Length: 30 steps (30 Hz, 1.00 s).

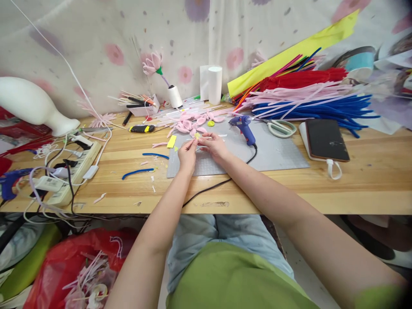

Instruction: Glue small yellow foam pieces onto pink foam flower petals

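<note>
Over the left part of the grey mat (280,161), my two hands meet at a small yellow piece (197,135). The fingertips of my left hand (187,154) are pinched together at it. My right hand (213,145) also closes on it, with a thin white strip by its fingers. Just beyond lie pink pipe-cleaner petals (186,124) in a heap and a round yellow piece (210,123). A yellow paper rectangle (171,141) rests left of my left hand. On the mat to the right is a blue glue gun (244,128).
Scissors (281,128) and a black-topped device (326,139) lie right. Behind are bundles of blue pipe cleaners (312,109) and a pink flower (152,64) in a white spool. A utility knife (141,128) and power strip (77,171) lie left. The glue gun's cord (209,188) crosses the front.
</note>
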{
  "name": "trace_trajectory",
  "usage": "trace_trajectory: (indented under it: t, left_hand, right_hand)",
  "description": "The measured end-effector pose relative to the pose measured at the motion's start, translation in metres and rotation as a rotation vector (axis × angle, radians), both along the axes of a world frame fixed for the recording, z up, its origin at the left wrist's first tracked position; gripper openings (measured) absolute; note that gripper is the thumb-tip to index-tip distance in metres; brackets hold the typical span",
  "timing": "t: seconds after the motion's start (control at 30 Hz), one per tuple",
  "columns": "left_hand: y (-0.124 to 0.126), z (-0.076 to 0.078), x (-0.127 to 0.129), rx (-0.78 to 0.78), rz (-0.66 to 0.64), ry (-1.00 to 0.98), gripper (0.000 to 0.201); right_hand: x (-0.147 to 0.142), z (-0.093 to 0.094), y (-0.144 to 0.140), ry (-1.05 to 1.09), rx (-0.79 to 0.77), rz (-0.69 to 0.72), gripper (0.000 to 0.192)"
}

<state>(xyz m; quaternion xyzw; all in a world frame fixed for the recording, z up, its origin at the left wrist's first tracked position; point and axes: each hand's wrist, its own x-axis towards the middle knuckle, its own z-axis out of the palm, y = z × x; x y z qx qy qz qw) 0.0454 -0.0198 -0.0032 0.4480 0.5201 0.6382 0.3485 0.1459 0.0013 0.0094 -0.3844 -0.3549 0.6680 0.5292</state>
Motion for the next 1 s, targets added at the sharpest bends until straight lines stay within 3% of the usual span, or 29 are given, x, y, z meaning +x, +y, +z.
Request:
trace_trajectory:
  t: [0.27,0.5,0.67,1.0]
  left_hand:
    - [-0.005,0.016,-0.002,-0.195,0.098,-0.203,0.011]
    - [-0.008,0.014,-0.004,-0.237,0.006,-0.055,0.011]
    - [-0.008,0.015,-0.005,-0.265,-0.053,-0.056,0.013]
    - [-0.008,0.02,-0.004,-0.283,-0.031,-0.118,0.015]
  right_hand:
    - [0.002,-0.001,-0.003,-0.16,0.082,0.075,0.039]
    - [0.007,-0.003,0.001,-0.31,0.382,0.016,0.038]
    - [0.004,-0.007,0.004,-0.322,0.364,-0.015,0.036]
    - [0.002,-0.009,0.002,-0.343,0.392,-0.066,0.034]
